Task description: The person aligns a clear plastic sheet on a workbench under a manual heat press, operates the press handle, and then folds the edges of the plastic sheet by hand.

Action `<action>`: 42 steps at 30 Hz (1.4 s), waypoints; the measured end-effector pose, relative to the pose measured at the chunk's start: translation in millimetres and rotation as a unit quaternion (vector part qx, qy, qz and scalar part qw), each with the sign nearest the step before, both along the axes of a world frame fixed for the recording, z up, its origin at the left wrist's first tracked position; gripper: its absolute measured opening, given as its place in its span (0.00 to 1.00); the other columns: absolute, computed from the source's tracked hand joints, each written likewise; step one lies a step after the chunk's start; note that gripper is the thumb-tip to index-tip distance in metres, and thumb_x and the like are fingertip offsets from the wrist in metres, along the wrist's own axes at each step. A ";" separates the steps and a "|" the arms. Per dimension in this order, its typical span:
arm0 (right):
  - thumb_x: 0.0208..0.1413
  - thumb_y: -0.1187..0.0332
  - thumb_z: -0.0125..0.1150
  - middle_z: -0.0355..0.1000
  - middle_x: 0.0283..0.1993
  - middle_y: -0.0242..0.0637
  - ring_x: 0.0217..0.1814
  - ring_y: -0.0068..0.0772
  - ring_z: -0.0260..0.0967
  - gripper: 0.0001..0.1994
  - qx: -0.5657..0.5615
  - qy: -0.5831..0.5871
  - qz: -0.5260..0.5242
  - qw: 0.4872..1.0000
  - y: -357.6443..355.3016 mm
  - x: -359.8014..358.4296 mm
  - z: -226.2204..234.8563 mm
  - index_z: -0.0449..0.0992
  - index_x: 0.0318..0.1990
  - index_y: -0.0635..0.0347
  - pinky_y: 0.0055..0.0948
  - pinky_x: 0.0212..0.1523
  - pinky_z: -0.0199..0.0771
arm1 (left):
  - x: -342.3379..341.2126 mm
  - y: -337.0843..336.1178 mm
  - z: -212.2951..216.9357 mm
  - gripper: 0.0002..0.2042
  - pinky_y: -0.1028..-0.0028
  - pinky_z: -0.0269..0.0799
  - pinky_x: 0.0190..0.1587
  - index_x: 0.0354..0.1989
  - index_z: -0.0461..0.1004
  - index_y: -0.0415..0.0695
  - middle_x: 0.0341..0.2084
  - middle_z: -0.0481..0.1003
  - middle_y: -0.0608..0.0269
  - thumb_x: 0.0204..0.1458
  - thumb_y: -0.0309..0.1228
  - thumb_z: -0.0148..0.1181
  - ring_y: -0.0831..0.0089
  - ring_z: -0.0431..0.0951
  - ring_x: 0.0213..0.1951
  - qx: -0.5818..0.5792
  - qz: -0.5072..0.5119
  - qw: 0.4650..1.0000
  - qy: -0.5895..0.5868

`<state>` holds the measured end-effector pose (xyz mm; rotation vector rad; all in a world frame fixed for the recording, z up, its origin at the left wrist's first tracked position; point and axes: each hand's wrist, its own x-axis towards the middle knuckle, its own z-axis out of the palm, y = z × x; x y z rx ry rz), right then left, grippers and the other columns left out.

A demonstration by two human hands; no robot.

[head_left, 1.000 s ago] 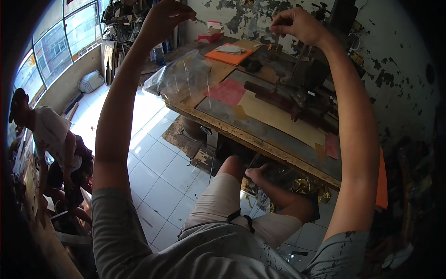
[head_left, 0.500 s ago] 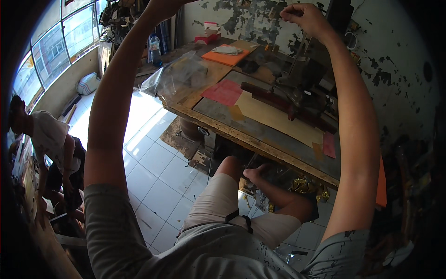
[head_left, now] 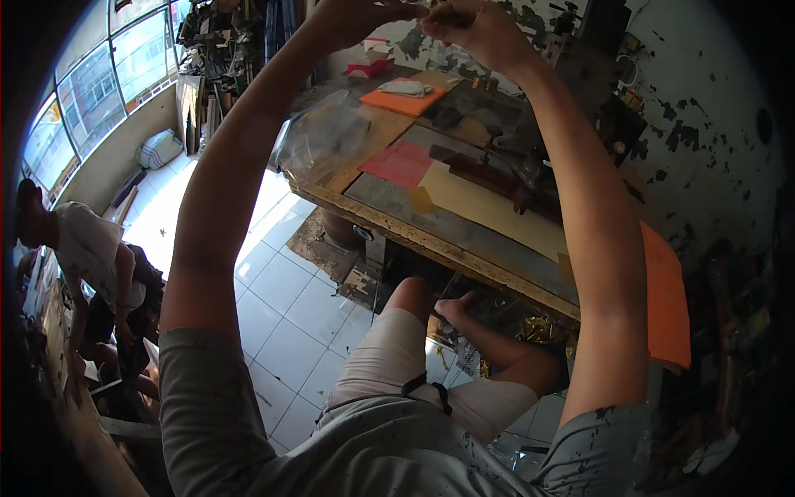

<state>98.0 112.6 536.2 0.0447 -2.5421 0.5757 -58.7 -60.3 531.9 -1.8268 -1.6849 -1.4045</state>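
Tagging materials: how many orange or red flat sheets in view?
3. An orange sheet at the bench's far end, a red sheet mid-bench by the clear bag, and an orange sheet hanging off the right end. Others may be hidden under the clutter.

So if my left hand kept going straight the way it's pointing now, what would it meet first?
Probably your right hand. The left hand is raised near the top edge, pointing across toward it, and the two already look close. Depth is unclear, so it could pass slightly in front or behind.

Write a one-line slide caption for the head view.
Both arms raised, left hand and right hand nearly meeting above a workbench strewn with red and orange sheets.
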 end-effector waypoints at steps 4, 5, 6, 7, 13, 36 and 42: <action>0.63 0.61 0.70 0.81 0.41 0.34 0.43 0.27 0.78 0.13 -0.153 0.147 -0.018 0.977 35.7 13.3 -30.5 0.82 0.49 0.58 0.31 0.47 0.77 | -42.6 -26.0 -39.7 0.21 0.67 0.83 0.47 0.56 0.76 0.40 0.39 0.84 0.58 0.57 0.36 0.72 0.69 0.85 0.40 -0.210 -0.024 0.977 -0.018; 0.63 0.65 0.69 0.81 0.36 0.29 0.36 0.21 0.78 0.09 -0.201 0.240 0.035 0.949 49.5 13.5 -41.6 0.83 0.45 0.60 0.25 0.40 0.77 | -57.6 -41.6 -49.8 0.19 0.68 0.83 0.46 0.54 0.78 0.39 0.39 0.84 0.58 0.57 0.36 0.71 0.70 0.85 0.40 -0.244 -0.007 0.969 -0.032; 0.63 0.65 0.69 0.81 0.36 0.29 0.36 0.21 0.78 0.09 -0.200 0.242 0.039 0.948 56.7 11.0 -51.9 0.83 0.45 0.60 0.25 0.40 0.77 | -74.1 -55.7 -61.9 0.18 0.69 0.82 0.46 0.52 0.79 0.39 0.38 0.84 0.58 0.58 0.36 0.71 0.71 0.85 0.39 -0.280 0.013 0.959 -0.047; 0.64 0.64 0.68 0.81 0.37 0.28 0.38 0.20 0.78 0.09 -0.256 0.258 0.026 0.931 62.6 12.6 -64.1 0.83 0.45 0.59 0.25 0.41 0.76 | -80.9 -63.5 -72.4 0.18 0.69 0.82 0.46 0.52 0.79 0.39 0.38 0.84 0.58 0.58 0.36 0.71 0.71 0.85 0.39 -0.280 0.011 0.959 -0.045; 0.65 0.59 0.68 0.80 0.41 0.27 0.42 0.19 0.76 0.12 -0.433 0.274 0.036 0.858 77.5 11.3 -133.5 0.82 0.46 0.58 0.24 0.47 0.73 | -99.5 -67.0 -126.7 0.18 0.73 0.78 0.48 0.49 0.81 0.37 0.37 0.84 0.61 0.60 0.39 0.69 0.75 0.84 0.42 0.019 -0.003 0.976 -0.217; 0.64 0.59 0.69 0.80 0.39 0.28 0.42 0.20 0.75 0.14 -0.489 0.252 -0.002 0.835 74.5 0.1 -164.9 0.82 0.46 0.60 0.23 0.45 0.72 | -102.4 -53.7 -156.2 0.21 0.71 0.75 0.52 0.54 0.78 0.37 0.45 0.83 0.58 0.62 0.42 0.66 0.72 0.83 0.46 0.100 0.013 0.925 -0.366; 0.64 0.61 0.68 0.80 0.39 0.30 0.41 0.20 0.75 0.12 -0.382 0.229 0.075 0.892 60.1 3.1 -144.7 0.83 0.47 0.60 0.24 0.46 0.73 | -28.4 -25.3 -130.6 0.35 0.64 0.71 0.62 0.67 0.66 0.41 0.60 0.75 0.51 0.54 0.44 0.73 0.66 0.77 0.58 0.296 0.385 0.868 0.105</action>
